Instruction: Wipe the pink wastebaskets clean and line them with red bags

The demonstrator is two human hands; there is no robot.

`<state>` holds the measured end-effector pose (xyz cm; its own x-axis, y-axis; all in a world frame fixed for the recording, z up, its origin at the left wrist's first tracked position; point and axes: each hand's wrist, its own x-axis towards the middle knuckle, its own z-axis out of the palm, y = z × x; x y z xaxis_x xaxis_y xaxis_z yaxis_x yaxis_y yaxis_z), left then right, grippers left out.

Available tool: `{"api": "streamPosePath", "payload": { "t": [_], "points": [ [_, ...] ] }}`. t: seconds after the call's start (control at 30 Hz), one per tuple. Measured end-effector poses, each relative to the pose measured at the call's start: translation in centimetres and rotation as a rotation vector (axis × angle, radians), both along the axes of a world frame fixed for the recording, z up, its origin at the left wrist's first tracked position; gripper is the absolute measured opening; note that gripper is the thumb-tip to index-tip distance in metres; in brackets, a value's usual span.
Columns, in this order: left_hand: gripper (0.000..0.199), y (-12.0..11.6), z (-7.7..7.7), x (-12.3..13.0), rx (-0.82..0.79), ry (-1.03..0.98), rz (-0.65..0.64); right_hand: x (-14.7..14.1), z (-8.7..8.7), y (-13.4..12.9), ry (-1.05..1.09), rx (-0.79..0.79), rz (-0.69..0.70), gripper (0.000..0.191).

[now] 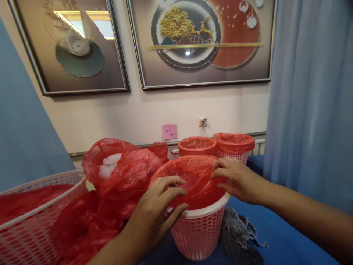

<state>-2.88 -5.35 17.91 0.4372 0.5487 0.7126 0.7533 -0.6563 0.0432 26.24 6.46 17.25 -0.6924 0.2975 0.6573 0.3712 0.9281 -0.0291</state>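
A red plastic bag (pixel 193 184) lines a pink-and-white perforated plastic basket (pixel 197 235). My left hand (pixel 162 202) is over the basket's near left rim, thumb and fingers apart, with nothing visible gripped. At the right rim, my right hand (pixel 237 180) has curled fingers on the bag's edge, where folds gather towards the fingertips. The pale rim shows bare along the front right, below the right hand. The rim under the left hand is partly hidden.
Crumpled red bags (pixel 110 187) with white contents pile up on the left, beside a larger lattice basket (pixel 41 217). Two lined baskets, one left (pixel 197 145) and one right (pixel 234 145), stand behind. A grey knitted cloth (pixel 239 235) lies on the blue cover (pixel 286 235).
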Motion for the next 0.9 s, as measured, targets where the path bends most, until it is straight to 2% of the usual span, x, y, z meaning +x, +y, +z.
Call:
{"api": "streamPosePath", "payload": {
  "t": [0.13, 0.3, 0.37, 0.43, 0.5, 0.6, 0.7, 0.8, 0.9],
  "points": [
    [0.006, 0.8, 0.2, 0.4, -0.033, 0.096, 0.015, -0.3, -0.4, -0.1, 0.000, 0.028, -0.017, 0.016],
    [0.013, 1.4, 1.3, 0.8, -0.035, 0.206, 0.089, -0.7, -0.6, -0.8, 0.236, -0.239, -0.004, 0.017],
    [0.011, 1.5, 1.8, 1.1, 0.002, 0.240, 0.116, -1.0, -0.7, -0.8, 0.266, -0.294, 0.003, 0.020],
    [0.014, 1.4, 1.9, 1.2, 0.076, 0.242, 0.119, -1.2, -1.0, -0.9, 0.294, -0.293, 0.005, 0.022],
    [0.019, 1.1, 1.5, 1.2, 0.149, 0.207, 0.101, -1.1, -1.8, -1.1, 0.356, -0.220, -0.004, 0.021],
    [0.019, 0.3, -0.1, 0.4, 0.246, 0.143, 0.078, -0.6, -3.7, -1.7, 0.438, -0.008, -0.008, 0.013],
    [0.023, -0.8, -2.6, -0.7, 0.346, 0.128, 0.068, -0.2, -6.3, -2.5, 0.458, 0.172, -0.019, 0.015],
    [0.029, -1.6, -5.5, -1.7, 0.337, 0.129, 0.031, -0.2, -8.8, -3.0, 0.494, 0.256, -0.044, 0.023],
    [0.035, -2.1, -7.9, -2.3, 0.297, 0.108, 0.004, -0.5, -10.7, -3.1, 0.567, 0.277, -0.073, 0.031]
  ]
}}
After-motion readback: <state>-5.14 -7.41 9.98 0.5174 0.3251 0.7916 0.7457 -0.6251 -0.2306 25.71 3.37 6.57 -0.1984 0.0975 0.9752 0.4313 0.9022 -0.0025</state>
